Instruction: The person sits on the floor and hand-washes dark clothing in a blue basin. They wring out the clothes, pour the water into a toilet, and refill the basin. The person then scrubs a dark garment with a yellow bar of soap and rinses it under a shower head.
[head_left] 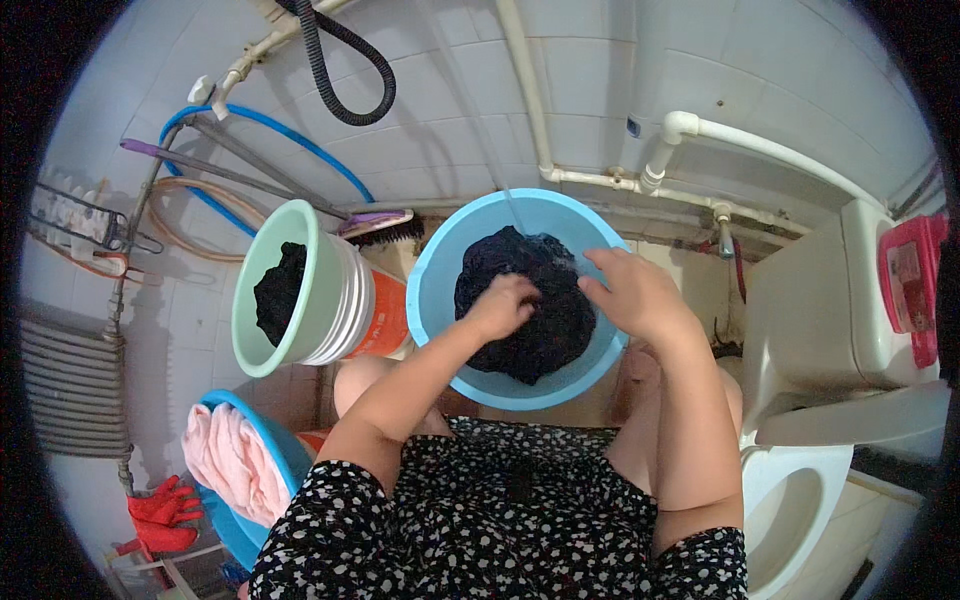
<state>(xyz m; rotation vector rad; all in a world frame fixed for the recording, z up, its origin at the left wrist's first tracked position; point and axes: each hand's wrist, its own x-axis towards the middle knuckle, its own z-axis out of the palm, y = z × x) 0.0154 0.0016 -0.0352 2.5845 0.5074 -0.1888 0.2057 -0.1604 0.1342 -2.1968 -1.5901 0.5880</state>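
Note:
A bundle of wet-looking black cloth [560, 340] fills the middle of a light blue basin [437, 345] between my knees. A thin stream of water [497, 170] falls into the basin at its far side. My left hand [503, 307] lies on the cloth with its fingers curled into it, slightly blurred. Over the basin's right rim hovers my right hand [640, 290], its thumb and fingers apart and nothing between them. The cloth's exact kind cannot be made out.
At left, a pale green basin [325, 290] with black cloth [281, 293] rests on a white and orange bucket [380, 315]. Nearer stands a blue tub [228, 520] with a pink towel [233, 462]. Red gloves [165, 515] hang beside it. A toilet [815, 310] is at right.

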